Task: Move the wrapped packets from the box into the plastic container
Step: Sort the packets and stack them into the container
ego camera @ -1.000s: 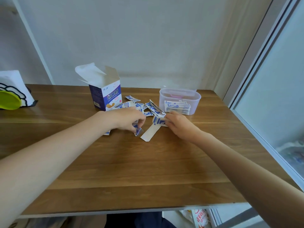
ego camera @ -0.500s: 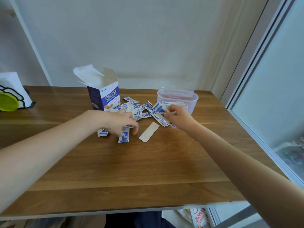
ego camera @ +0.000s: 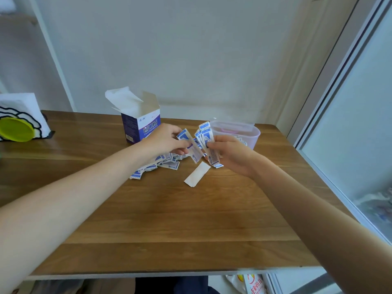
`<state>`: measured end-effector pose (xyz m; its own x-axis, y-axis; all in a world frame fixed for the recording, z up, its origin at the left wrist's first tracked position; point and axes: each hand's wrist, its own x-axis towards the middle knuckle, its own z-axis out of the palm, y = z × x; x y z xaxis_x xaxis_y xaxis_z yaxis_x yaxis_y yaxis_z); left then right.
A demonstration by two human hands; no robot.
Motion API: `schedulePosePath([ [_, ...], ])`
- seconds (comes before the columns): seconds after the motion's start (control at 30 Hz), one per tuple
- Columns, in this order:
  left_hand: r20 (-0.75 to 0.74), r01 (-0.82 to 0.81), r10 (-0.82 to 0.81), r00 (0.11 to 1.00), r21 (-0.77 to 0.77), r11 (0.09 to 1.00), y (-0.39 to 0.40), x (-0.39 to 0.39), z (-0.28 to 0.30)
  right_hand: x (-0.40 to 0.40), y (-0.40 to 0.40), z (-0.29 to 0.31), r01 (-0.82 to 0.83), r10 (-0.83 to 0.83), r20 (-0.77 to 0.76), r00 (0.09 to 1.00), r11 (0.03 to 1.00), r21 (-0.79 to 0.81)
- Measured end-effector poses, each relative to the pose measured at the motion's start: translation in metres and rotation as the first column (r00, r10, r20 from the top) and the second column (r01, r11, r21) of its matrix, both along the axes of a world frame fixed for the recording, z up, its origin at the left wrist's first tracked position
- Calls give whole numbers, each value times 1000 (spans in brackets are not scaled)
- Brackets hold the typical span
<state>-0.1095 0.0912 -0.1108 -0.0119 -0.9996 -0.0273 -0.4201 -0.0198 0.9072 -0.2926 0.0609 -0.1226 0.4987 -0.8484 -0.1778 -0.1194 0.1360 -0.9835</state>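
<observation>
Wooden table (ego camera: 169, 219) fills the lower frame. Resting directly on it — open box (ego camera: 141, 129) at upper centre, plastic container (ego camera: 253, 135) right of it, loose wrapped packets (ego camera: 157, 164) between, a plain white strip (ego camera: 197, 174) nearer, and a white stand (ego camera: 21, 115) at the left edge.

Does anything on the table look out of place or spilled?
Yes. Many wrapped packets lie loose on the table beside the open box, and one plain white strip lies apart, unlike the blue-printed ones.
</observation>
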Motion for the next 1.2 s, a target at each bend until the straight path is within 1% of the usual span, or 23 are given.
schedulePosePath([
  [0.03, -108, 1, 4, 994, 48, 999, -1, -4, -2, -1, 1, 0, -34, 33, -31, 999, 999, -13],
  [0.07, -184, 15, 0, 983, 81, 997, -1, -9, -3, -2, 2, -1, -51, 49, -72, 996, 998, -32],
  [0.1, -216, 34, -11, 976, 102, 994, -2, -13, -5, -3, 4, -3, -49, 41, -119, 992, 997, -63],
  [0.13, -217, 57, -31, 976, 118, 991, -2, -16, -6, -3, 5, -3, -24, 2, -177, 984, 993, -119],
  [0.2, -133, 92, -75, 988, 127, 988, -3, -18, -8, -5, 3, -4, 34, -131, -312, 941, 954, -298],
  [0.23, -62, 89, -82, 995, 118, 989, -4, -18, -8, -6, 2, -3, 24, -200, -387, 900, 910, -415],
  [0.3, 42, 66, -70, 997, 98, 993, -4, -17, -8, -10, -1, -4, -83, -329, -511, 794, 774, -628],
  [0.33, 74, 61, -67, 995, 86, 994, -3, -19, -9, -13, -2, -5, -155, -360, -537, 763, 705, -692],
  [0.37, 113, 60, -68, 991, 71, 996, -2, -21, -12, -15, -1, -8, -235, -361, -566, 741, 651, -722],
  [0.43, 257, 72, -84, 963, 54, 996, -2, -26, -21, -17, 2, -18, -414, -324, -659, 679, 572, -708],
  [0.47, 344, 87, -101, 934, 56, 995, -1, -28, -26, -18, 3, -24, -493, -303, -715, 630, 556, -669],
  [0.53, 480, 127, -140, 866, 60, 990, 0, -32, -35, -20, 6, -33, -596, -299, -802, 517, 547, -588],
  [0.6, 549, 154, -151, 822, 42, 987, 1, -33, -39, -25, 8, -33, -656, -360, -839, 407, 524, -543],
  [0.67, 545, 156, -137, 827, 12, 988, 1, -34, -40, -32, 9, -29, -678, -373, -860, 350, 532, -507],
  [0.73, 538, 158, -122, 834, -21, 987, 0, -37, -39, -36, 6, -25, -654, -318, -885, 339, 597, -465],
  [0.8, 563, 175, -115, 818, -53, 983, 0, -39, -40, -37, 3, -21, -589, -248, -888, 387, 675, -445],
  [0.83, 570, 178, -106, 814, -72, 981, -1, -40, -40, -37, 0, -20, -564, -240, -876, 418, 688, -457],
  [0.93, 569, 152, -55, 821, -126, 980, -2, -41, -41, -36, -4, -17, -536, -286, -844, 454, 669, -515],
  [1.07, 511, 111, -10, 860, -168, 980, 1, -36, -45, -40, -1, -25, -524, -292, -813, 503, 645, -556],
  [1.2, 550, 107, 23, 835, -203, 973, 4, -36, -49, -42, 2, -31, -523, -369, -771, 519, 577, -627],
])
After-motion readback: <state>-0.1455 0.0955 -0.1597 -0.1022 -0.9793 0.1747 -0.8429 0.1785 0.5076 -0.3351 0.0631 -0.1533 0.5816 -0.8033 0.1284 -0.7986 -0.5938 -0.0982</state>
